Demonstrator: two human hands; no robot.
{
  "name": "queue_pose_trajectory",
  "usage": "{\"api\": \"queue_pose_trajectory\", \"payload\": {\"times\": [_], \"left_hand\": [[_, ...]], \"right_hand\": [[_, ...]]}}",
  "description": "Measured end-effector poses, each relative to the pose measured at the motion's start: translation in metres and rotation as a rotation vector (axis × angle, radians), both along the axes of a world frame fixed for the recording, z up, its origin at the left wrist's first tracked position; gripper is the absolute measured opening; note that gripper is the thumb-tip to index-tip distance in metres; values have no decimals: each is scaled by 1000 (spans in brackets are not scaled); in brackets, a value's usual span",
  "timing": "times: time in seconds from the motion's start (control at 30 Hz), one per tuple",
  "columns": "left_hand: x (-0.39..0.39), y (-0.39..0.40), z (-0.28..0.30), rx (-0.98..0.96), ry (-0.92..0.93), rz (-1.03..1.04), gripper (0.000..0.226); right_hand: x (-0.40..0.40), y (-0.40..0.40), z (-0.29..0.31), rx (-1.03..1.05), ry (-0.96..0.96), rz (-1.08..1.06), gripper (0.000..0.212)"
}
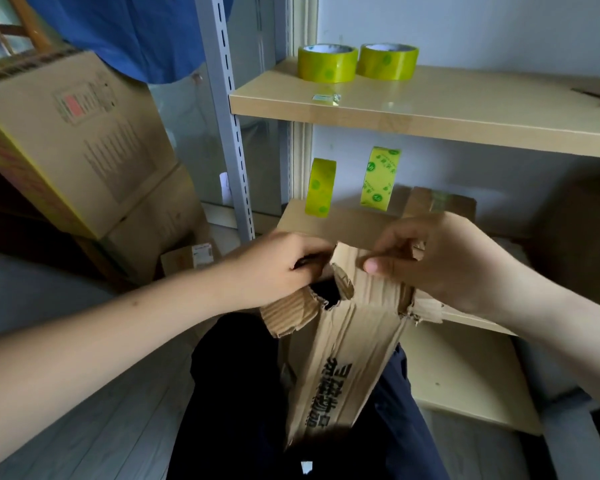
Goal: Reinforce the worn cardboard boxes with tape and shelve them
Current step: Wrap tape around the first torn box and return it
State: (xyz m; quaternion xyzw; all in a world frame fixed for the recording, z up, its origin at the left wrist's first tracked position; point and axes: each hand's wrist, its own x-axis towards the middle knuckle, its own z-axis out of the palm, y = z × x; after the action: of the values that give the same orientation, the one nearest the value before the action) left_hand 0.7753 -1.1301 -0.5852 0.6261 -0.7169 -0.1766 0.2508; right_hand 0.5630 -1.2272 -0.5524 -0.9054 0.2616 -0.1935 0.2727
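Hands, left hand [278,265] and right hand [440,258], both pinching torn cardboard box [343,348] rim.

Pale wall [465,26], grey floor [94,417], slotted upright [227,109]

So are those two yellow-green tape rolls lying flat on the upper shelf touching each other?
Cannot tell. In the head view, the left roll and the right roll meet or overlap at their near edges, so any gap would be hidden.

You had both arms bare to the frame edge, no sleeves, no watch, rings or gloves on your left hand [278,268] or right hand [440,261]. Legs wore dark trousers [229,393], black w/ a navy cast on the right side.
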Motion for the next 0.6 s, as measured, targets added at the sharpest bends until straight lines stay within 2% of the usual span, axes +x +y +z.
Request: {"api": "queue_pose_trajectory", "payload": {"times": [0.17,0.27,0.33,0.4,0.47,0.53,0.6], "left_hand": [[-4,16,5,-125,-2,-74,20],[-4,25,5,-29,60,-82,23],[-3,30,3,36,108,-38,31],[-4,34,3,28,185,17,26],[-5,39,3,42,264,78,36],[-4,47,-1,31,258,117,44],[-1,57,-7,29,250,272,52]], "right_hand": [[-4,6,-17,129,-77,-5,15],[1,8,-24,325,-66,71,12],[6,8,-32,376,-70,85,14],[13,10,-39,438,-97,69,12],[17,13,-44,493,-123,54,13],[21,13,-47,508,-134,43,14],[22,12,-47,503,-123,36,13]]}}
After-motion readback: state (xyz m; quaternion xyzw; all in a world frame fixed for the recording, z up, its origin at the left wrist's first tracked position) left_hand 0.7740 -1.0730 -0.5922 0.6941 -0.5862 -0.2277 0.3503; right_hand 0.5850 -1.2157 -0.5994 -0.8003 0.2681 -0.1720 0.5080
